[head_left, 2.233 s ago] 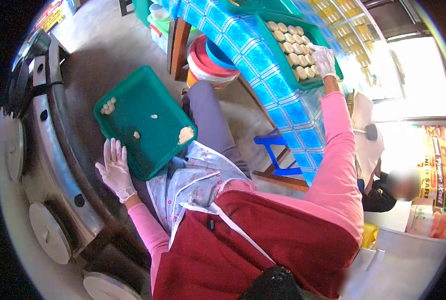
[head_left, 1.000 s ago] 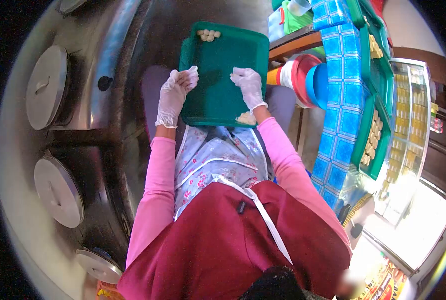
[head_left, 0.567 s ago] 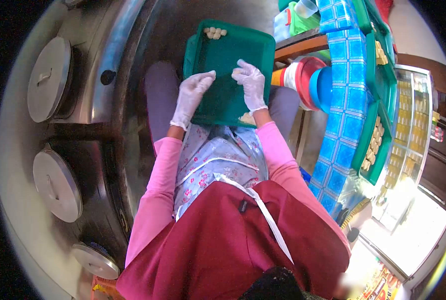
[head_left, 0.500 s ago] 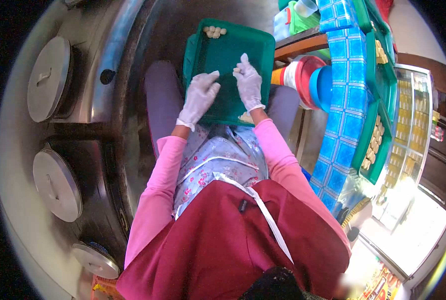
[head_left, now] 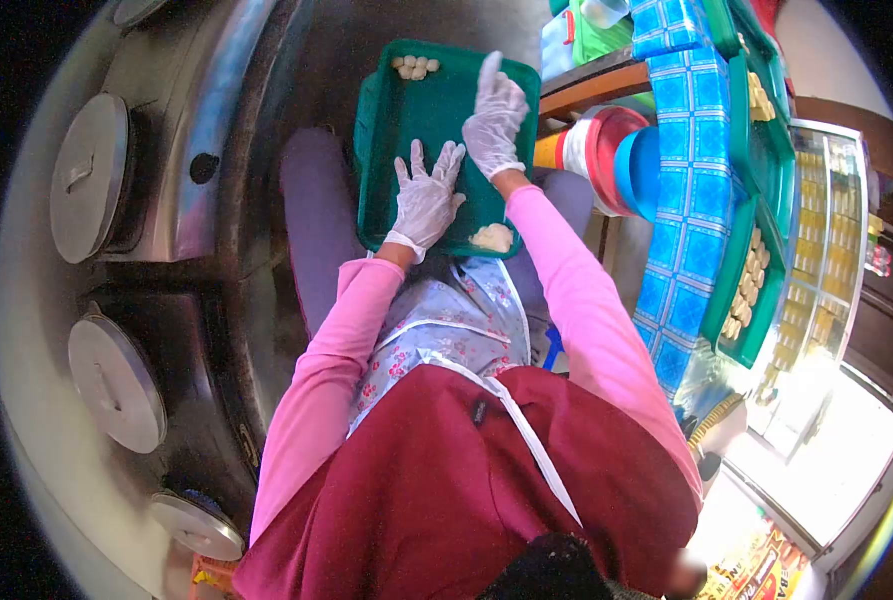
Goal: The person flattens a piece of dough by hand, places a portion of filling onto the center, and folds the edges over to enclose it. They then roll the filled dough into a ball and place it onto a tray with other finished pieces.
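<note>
A green tray (head_left: 386,160) rests across the lap. Small pale dough balls (head_left: 415,67) sit grouped in its far left corner, and a larger lump of dough (head_left: 491,237) lies at the near right. My left hand (head_left: 426,203), in a whitish see-through glove, lies flat on the tray with its fingers spread. Over the right side of the tray is my right hand (head_left: 495,120), gloved alike, one finger stretched forward and the others curled in. Whatever lies inside those curled fingers is hidden.
Pots with metal lids (head_left: 90,178) line the left side. A blue checked cloth (head_left: 688,200) covers a surface on the right, beside green trays (head_left: 741,345) with pale pieces (head_left: 747,285). Red and blue round containers (head_left: 638,165) stand below it. A glass-fronted cabinet (head_left: 811,250) is farther right.
My left hand has moved right and flattened onto the tray with fingers spread. My right hand has moved forward, and the pale piece seen at its fingertips is out of sight. The larger dough lump is uncovered.
</note>
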`<control>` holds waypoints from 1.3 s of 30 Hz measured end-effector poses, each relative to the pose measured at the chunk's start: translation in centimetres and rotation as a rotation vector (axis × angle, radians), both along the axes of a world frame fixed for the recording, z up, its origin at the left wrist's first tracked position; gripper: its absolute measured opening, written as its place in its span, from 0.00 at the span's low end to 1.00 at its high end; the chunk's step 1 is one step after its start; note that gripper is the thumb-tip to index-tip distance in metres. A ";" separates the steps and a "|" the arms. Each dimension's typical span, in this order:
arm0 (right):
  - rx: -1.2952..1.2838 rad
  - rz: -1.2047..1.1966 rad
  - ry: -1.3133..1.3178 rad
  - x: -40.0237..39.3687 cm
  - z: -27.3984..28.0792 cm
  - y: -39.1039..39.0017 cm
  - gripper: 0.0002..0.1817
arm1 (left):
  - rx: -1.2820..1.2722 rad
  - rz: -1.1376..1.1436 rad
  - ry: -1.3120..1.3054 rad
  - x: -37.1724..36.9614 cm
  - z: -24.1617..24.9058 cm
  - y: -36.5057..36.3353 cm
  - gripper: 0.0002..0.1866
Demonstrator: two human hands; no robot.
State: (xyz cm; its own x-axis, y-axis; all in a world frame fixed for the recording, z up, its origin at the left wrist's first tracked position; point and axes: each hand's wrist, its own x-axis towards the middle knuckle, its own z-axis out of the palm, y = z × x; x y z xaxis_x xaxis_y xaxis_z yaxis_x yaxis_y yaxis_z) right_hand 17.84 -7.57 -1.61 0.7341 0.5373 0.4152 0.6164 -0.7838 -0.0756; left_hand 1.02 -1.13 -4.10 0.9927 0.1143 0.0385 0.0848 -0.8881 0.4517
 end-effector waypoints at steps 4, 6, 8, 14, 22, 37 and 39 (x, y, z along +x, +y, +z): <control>-0.245 0.086 -0.101 0.1 -2.3 2.2 0.50 | -0.219 0.065 -0.128 0.1 -1.9 1.9 0.32; -0.303 0.090 -0.101 -1.1 -3.3 2.5 0.50 | -0.402 0.205 -0.275 -0.5 -3.1 2.9 0.27; -0.341 0.086 -0.226 -2.3 -4.1 2.8 0.49 | -0.444 0.336 -0.367 -1.4 -4.0 2.7 0.24; -0.290 0.066 -0.128 -0.9 -4.1 3.2 0.48 | -0.326 0.329 -0.313 -1.1 -2.2 1.8 0.30; -0.278 0.134 -0.216 -3.6 -5.2 3.2 0.41 | -0.288 0.289 -0.232 -1.5 -2.5 1.4 0.38; -0.351 0.054 0.243 -7.4 -1.9 -5.1 0.36 | 0.146 0.052 0.003 0.6 -1.3 0.1 0.39; -0.308 0.067 0.240 -7.0 -0.6 -4.9 0.37 | 0.184 0.043 -0.013 1.1 -1.0 0.3 0.39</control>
